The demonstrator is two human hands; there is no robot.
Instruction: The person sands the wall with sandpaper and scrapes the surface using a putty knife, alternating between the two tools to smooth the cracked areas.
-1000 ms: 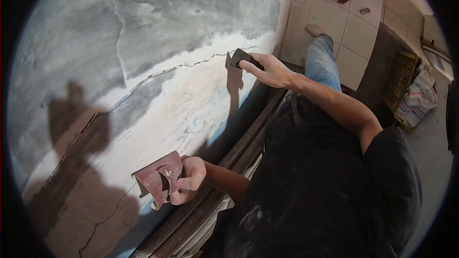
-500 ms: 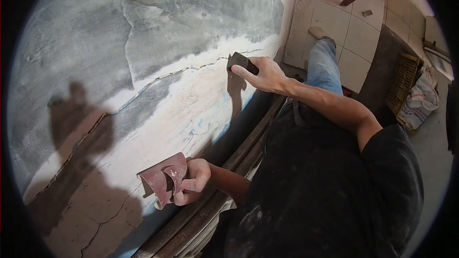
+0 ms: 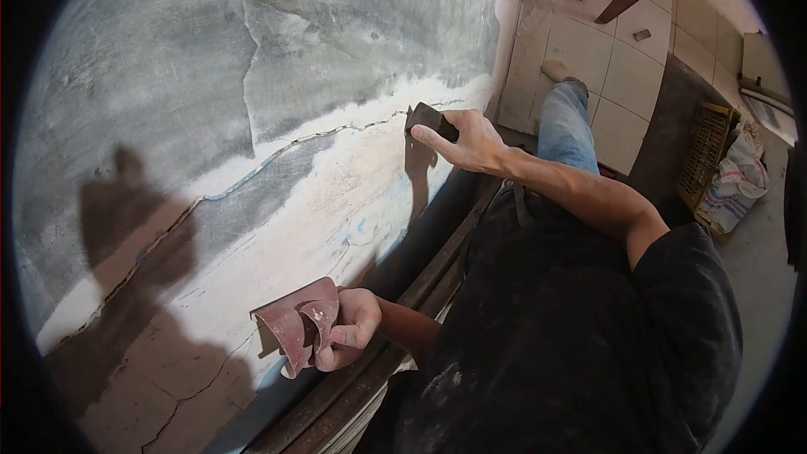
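My right hand is closed around a small dark block, with the thumb along its near side. The block is at the wall, right by a long jagged crack edged with white; whether it touches the surface I cannot tell. Lower down, my left hand grips a curled reddish-brown sheet, dusted white and looking like sandpaper. The sheet is bent into two overlapping curves, close to the pale lower part of the wall.
Brown rails or boards run along the wall's foot. My leg in jeans stands on the tiled floor. Beyond are a dark red chair, a yellow crate and a striped white sack.
The view has shifted slightly, so the wall appears a little lower and further right. Both hands keep their holds; the dark block remains beside the crack.
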